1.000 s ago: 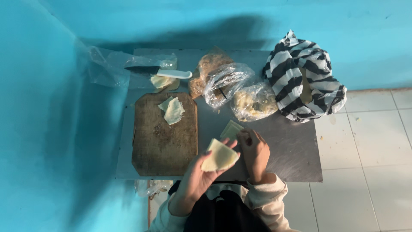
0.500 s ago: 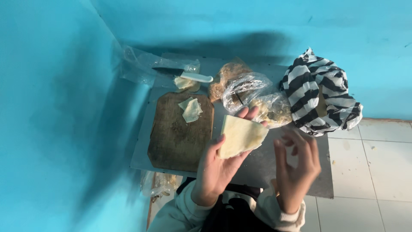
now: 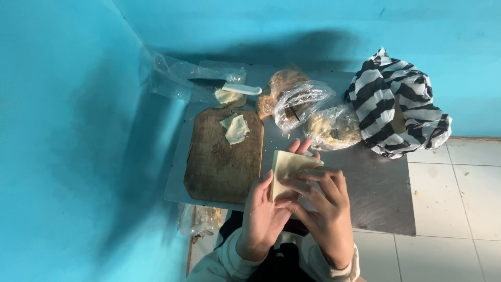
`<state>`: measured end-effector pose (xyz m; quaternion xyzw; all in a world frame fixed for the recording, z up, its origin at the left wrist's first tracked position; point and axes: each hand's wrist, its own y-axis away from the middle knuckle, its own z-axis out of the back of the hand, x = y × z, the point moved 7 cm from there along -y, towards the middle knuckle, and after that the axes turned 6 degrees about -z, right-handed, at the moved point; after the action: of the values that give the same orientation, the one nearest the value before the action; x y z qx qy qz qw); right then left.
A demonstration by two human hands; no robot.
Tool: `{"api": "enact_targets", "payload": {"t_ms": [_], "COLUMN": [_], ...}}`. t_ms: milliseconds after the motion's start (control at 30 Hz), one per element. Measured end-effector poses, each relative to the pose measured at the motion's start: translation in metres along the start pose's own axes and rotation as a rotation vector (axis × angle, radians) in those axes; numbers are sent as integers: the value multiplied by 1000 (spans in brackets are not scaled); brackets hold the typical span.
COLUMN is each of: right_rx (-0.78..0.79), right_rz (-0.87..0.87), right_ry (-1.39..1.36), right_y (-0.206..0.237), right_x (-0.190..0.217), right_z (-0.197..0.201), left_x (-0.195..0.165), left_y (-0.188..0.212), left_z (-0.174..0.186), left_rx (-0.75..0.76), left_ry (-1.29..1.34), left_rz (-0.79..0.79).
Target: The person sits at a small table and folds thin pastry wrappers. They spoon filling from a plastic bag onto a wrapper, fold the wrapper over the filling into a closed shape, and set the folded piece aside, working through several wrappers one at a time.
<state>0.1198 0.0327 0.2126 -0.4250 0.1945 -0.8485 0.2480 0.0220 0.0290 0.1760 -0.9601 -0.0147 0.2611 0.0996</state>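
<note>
While the left hand [image 3: 266,214] is lying palm-up and mostly open, a pale square dough sheet [image 3: 288,171] is resting flat on its fingers, thumb sitting against the sheet's left edge. Right hand [image 3: 321,209] is coming over from the right, fingers half-curled and pressing on the sheet's lower edge; not clamped around it, just fingertips on top. Sheet is hovering above the metal tabletop [image 3: 376,193], just right of the wooden cutting board [image 3: 223,156]. Its long axis is running roughly near-to-far, far edge tilting up toward the clear bags [image 3: 313,112] beyond the board's right side. On the board's far end, a few more pale sheets [image 3: 236,128] are lying flat. A white-handled knife [image 3: 229,86] is sitting past the board's far edge. A striped black-and-white bag [image 3: 399,104] is sitting well right of the board.
</note>
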Motion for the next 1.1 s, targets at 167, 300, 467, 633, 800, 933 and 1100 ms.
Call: {"api": "enact_targets", "payload": {"t_ms": [167,300,467,633,800,933,1100], "right_rx": [9,-50,-122,-254,-306,-239,-185], "right_rz": [-11,-35,-193,-593,-599,-607,-622], "right_ry": [0,39,-35,-544,-1027,-1282,-1382], "right_y": [4,7,16,31,38,34,33], "right_x": [-8,-17,-40,-102,-149,-170,-173], "right_z": [-3,-5,-4,-12,-18,-23,-26], "left_x": [7,16,26,35,39,41,51], "left_y": [-1,0,0,-2,-1,0,-4], "left_z": [10,19,27,45,55,58,76], "left_rx": [4,7,10,-107,-168,-131,-33], "left_ry": [-4,30,61,102,68,72,-2], "left_rz": [-1,8,12,99,162,185,198]}}
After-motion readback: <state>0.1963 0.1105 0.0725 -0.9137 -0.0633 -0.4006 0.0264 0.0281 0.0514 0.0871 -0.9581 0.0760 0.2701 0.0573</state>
